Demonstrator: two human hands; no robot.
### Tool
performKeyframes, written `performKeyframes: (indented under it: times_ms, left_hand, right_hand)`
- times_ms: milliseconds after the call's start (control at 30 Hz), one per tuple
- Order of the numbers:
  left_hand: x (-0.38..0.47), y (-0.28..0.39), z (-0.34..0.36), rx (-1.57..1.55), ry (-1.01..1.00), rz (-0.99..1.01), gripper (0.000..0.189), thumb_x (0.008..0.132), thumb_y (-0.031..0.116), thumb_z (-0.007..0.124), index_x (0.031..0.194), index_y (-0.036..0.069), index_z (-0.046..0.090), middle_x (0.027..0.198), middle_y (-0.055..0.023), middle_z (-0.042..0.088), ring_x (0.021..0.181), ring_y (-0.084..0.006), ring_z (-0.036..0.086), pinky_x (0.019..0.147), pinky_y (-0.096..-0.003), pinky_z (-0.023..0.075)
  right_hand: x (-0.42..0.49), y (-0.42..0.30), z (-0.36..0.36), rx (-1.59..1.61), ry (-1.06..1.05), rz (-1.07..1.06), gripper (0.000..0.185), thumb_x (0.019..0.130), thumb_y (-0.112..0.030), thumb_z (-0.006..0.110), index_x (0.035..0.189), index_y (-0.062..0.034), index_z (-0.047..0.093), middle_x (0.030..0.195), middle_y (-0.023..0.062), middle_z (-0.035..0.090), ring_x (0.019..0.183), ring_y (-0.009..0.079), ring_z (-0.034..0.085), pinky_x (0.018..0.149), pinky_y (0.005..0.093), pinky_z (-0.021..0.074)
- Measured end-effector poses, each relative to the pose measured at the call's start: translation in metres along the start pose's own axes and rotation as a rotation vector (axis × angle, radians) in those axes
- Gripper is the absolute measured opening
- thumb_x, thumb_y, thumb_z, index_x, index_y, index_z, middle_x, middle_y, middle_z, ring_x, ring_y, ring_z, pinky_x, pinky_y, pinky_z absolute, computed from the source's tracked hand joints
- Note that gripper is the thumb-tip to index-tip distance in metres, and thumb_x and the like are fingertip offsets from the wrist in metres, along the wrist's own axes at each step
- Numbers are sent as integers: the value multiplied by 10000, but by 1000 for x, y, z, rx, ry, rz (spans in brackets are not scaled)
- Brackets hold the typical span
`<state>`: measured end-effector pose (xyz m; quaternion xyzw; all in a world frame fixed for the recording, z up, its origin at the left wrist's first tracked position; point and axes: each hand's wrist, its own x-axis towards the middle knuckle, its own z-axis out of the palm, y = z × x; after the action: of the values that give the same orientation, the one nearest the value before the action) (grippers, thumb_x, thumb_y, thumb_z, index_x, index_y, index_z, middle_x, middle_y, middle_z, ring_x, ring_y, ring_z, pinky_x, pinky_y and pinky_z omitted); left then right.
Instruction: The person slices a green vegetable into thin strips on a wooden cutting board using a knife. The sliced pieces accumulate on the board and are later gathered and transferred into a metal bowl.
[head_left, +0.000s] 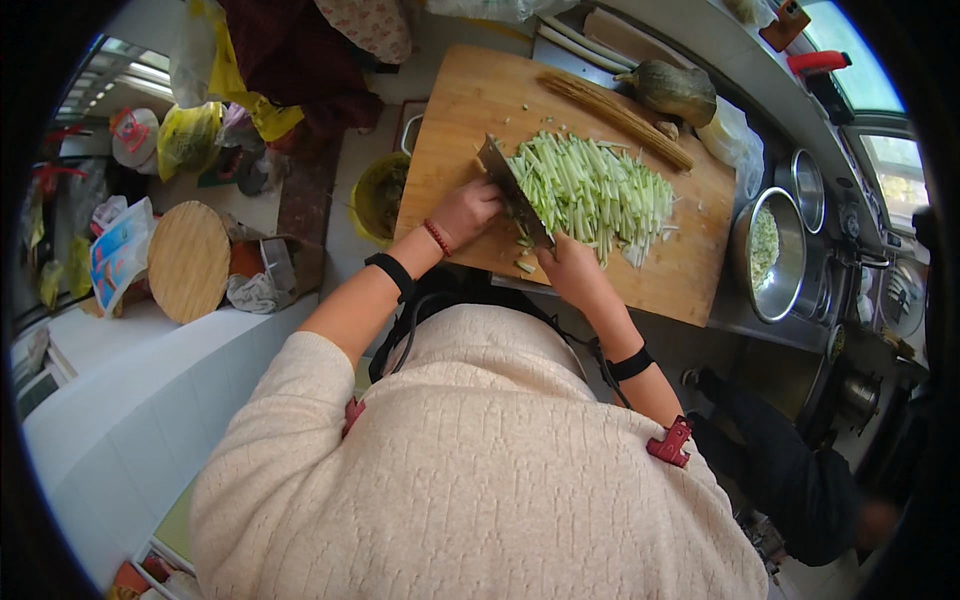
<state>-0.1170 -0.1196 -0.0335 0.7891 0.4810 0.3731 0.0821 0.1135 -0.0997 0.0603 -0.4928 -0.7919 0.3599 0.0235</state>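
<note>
My right hand (576, 271) grips the handle of a cleaver (514, 187), whose blade points away from me over a wooden cutting board (465, 112). My left hand (469, 212) is close to the blade's left side with its fingers bent; whatever lies under them is hidden. Right of the blade spreads a heap of pale green vegetable strips (592, 187), their tips partly covered by the cleaver. Small green scraps (525, 265) lie near the board's front edge.
A bundle of thin sticks (615, 116) lies across the board's far right, beside a greenish gourd (675, 91). Rightward stands a steel bowl (780, 292) with shredded vegetable inside. A yellow-lined bin (367, 196) is left of the board. Another person's dark sleeve (795, 480) shows at lower right.
</note>
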Motion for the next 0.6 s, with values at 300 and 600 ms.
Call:
performKeyframes:
  times_ms: [300,600]
  left_hand:
    - [-3,1,-2,-51,49,-48,100,748,55,712,838,64,668,949,-106,626,888,-315,614,738,-392,530]
    - [-9,-4,5,45,64,-42,55,742,103,686,797,102,684,947,-79,619,897,-298,607,725,-384,535]
  right_hand:
    - [3,5,10,95,88,-22,281,921,-234,658,891,36,586,737,282,633,758,490,619,672,550,487]
    - [3,-6,-7,-15,-40,22,304,917,-273,651,903,27,604,796,283,661,802,493,635,711,546,512]
